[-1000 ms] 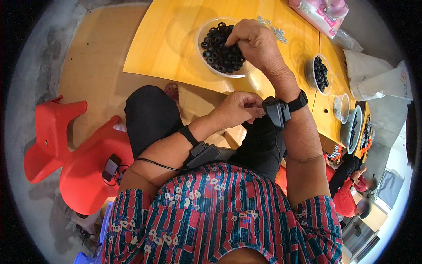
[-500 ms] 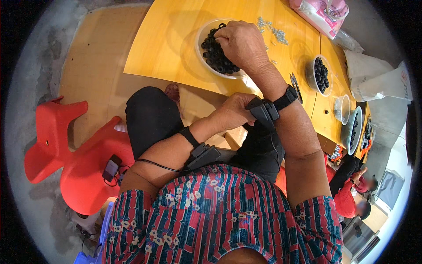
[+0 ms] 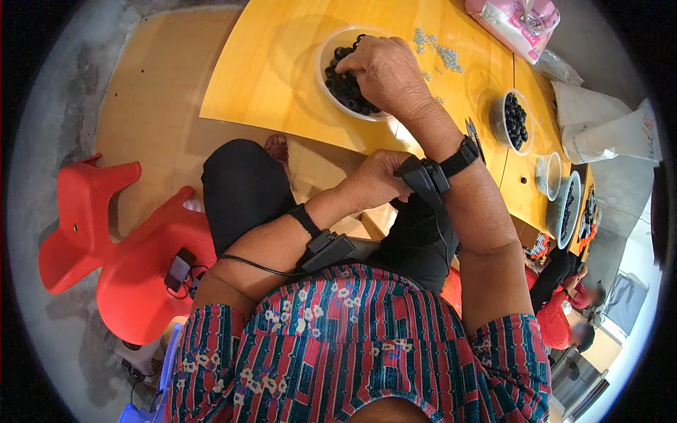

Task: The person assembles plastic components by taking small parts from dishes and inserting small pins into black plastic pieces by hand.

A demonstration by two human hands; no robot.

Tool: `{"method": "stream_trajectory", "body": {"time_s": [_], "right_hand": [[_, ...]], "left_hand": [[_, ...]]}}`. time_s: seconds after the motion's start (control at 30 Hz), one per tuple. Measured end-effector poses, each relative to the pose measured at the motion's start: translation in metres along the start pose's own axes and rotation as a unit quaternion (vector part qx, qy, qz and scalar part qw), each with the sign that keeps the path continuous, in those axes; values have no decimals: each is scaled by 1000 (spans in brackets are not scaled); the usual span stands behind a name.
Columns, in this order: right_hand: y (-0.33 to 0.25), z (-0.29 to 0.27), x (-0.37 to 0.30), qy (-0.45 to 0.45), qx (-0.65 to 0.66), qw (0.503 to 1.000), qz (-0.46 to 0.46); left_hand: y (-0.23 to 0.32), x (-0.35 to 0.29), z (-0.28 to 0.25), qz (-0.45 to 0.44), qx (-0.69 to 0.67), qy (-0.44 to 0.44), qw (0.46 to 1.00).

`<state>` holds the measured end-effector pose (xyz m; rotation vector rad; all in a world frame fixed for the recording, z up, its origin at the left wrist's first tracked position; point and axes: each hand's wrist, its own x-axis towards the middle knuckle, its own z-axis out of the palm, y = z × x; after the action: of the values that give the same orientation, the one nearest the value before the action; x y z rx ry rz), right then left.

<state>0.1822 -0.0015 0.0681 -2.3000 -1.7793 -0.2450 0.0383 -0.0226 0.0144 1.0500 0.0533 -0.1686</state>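
Observation:
A clear round plastic bowl [image 3: 321,95] full of small black rings [image 3: 344,86] stands near the table's edge. My right hand [image 3: 391,76] reaches over its right side, fingers bent together down among the rings. Whatever is in its fingertips is hidden. Below the table edge, over my lap, my left hand [image 3: 377,178] is closed, its fingers partly covered by the black device on my right wrist. A dark bit shows by its fingertips, too small to name. Small clear or silvery pieces [image 3: 448,58] lie scattered on the table beyond my right hand.
Dark snips [image 3: 474,137] lie right of my right forearm. Farther right are a tub of black pieces [image 3: 515,121], a clear tub [image 3: 549,175] and a larger bowl [image 3: 570,211]. Red plastic chairs [image 3: 151,282] stand left. People in red sit far right.
My right hand has shifted slightly within the bowl, its index finger stretching a little farther left over the rings. The left hand has hardly moved.

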Motion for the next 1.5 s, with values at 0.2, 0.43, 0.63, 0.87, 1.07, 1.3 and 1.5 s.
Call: {"method": "stream_trajectory", "body": {"time_s": [0.2,0.43,0.63,0.87,1.07,1.3,1.5], "right_hand": [[20,-7,-5,-10,67,996,-54],[10,-10,-5,48,89,991,86],[-2,-5,-2,0,7,999,51],[6,-20,-4,-12,74,996,50],[10,-23,-6,6,74,996,44],[1,-5,0,-17,-5,998,57],[-2,-5,5,-57,-42,996,54]], "left_hand": [[4,0,2,-11,-32,-12,999],[0,2,0,-15,-28,-27,999],[-1,0,1,10,-36,-6,999],[-4,1,0,5,-39,-22,999],[1,0,1,-5,-22,-27,999],[1,0,3,-10,-8,7,1000],[7,-2,3,-23,10,17,1000]]}}
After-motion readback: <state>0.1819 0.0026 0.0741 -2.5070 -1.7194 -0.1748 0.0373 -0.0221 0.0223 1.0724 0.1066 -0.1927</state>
